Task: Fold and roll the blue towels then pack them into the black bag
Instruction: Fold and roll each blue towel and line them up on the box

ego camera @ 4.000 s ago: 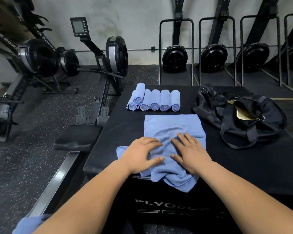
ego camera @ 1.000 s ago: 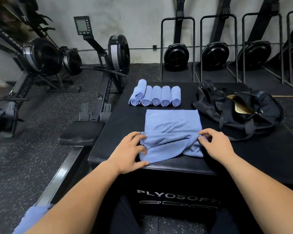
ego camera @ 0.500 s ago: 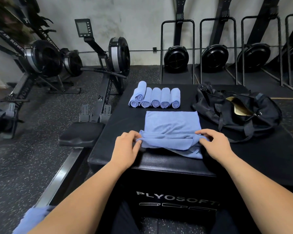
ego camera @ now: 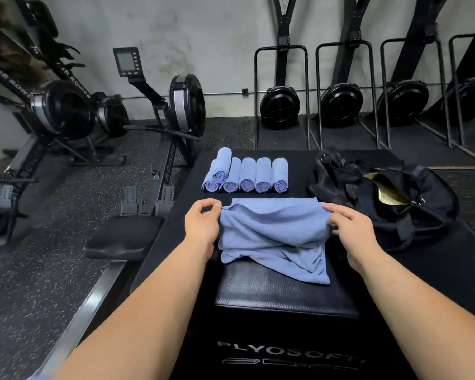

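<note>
Left hand [ego camera: 202, 224] and right hand [ego camera: 350, 229] sit at mid-frame, one at each end of a soft blue cloth towel [ego camera: 274, 237]. The left pinches the towel's upper left corner between thumb and forefinger, its other fingers loosely curled. The right has its fingers curled round the upper right edge. Between them the top edge is lifted and pulled fairly straight. The lower part hangs crumpled and rests on a black padded box [ego camera: 285, 292], with one corner trailing toward the lower right.

Just above the towel in the frame, six rolled blue towels [ego camera: 247, 175] lie on the same black top. Five are side by side with their spiral ends facing the camera, and one rests on top of the two at the left end.

At right of centre lies a black fabric duffel bag [ego camera: 390, 204], near the right hand. Its opening is agape and shows a gold-coloured lining.

White lettering runs across the box's front at the bottom of the frame. In the upper left, a black rowing machine with a grey monitor [ego camera: 176, 111] stands on the speckled floor.
</note>
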The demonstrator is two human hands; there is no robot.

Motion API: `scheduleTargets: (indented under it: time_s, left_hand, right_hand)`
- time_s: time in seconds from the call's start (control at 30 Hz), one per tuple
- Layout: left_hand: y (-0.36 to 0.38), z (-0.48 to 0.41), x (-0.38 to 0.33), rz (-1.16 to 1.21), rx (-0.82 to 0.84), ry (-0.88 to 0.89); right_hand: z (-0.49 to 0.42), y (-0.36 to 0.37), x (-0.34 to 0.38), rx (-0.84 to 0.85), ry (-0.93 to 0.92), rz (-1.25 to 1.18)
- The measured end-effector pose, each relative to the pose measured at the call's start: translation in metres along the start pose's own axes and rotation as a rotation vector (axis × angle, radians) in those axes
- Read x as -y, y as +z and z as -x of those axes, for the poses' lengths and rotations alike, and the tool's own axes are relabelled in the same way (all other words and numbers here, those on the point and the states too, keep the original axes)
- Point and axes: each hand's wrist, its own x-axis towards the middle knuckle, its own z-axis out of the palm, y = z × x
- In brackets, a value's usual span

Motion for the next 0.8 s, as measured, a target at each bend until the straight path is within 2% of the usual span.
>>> scheduleTargets:
  time_s: [0.1,0.2,0.23,0.33,0.4,0.5,0.67,0.8]
  left_hand:
    - [0.020,-0.009,0.004,-0.017,-0.015,-0.009]
    - [0.032,-0.019,0.020,-0.263,0.062,0.053]
    - [0.035,-0.022,0.027,-0.351,0.090,0.079]
    - [0.039,-0.029,0.045,-0.625,0.196,0.156]
    - [0.040,-0.031,0.057,-0.829,0.280,0.266]
    - [0.038,-0.029,0.079,-1.077,0.347,0.526]
    - [0.030,-0.024,0.099,-1.080,0.367,0.485]
    - [0.021,-0.015,0.095,-1.083,0.395,0.479]
  right_hand:
    - [-0.013,0.008,0.000,0.000,-0.059,0.203]
    - [-0.024,0.016,-0.010,0.143,-0.167,0.587]
    - [-0.030,0.019,-0.017,0.193,-0.205,0.672]
    - [-0.040,0.028,-0.033,0.199,-0.182,0.803]
    - [-0.043,0.034,-0.043,0.212,-0.161,0.881]
    - [-0.035,0.041,-0.056,0.200,-0.146,1.047]
    - [-0.021,0.047,-0.080,0.059,-0.303,1.200]
    - [-0.016,0.047,-0.082,0.051,-0.331,1.222]
